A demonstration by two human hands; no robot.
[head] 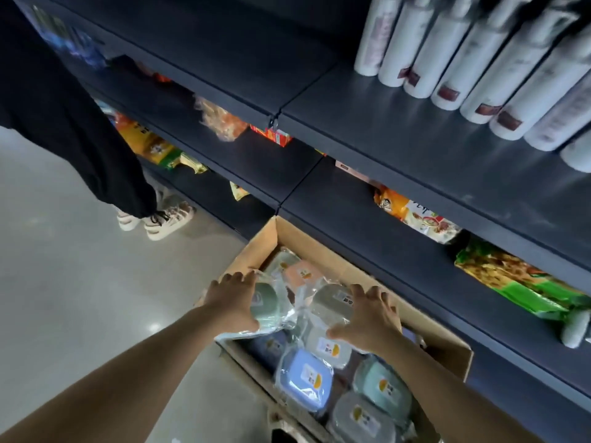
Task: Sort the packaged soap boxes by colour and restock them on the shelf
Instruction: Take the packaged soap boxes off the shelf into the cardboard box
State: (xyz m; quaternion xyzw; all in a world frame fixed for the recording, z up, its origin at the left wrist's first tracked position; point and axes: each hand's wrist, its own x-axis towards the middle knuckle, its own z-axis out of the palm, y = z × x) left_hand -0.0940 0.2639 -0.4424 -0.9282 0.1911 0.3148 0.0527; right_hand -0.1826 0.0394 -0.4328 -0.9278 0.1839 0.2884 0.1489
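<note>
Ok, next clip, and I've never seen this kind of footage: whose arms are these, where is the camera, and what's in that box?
The camera is worn on a person's head and looks down, so the two bare arms are the wearer's own; there is no robot. On the floor against the dark metal shelving stands an open brown cardboard carton full of plastic-wrapped soap boxes in pastel colours: blue, pink, grey and green. The left hand grips a wrapped green soap box at the carton's edge. The right hand rests with spread fingers on a wrapped grey soap box. The shelves hold white bottles and snack packets. Someone else's legs in black trousers stand at the left.
</note>
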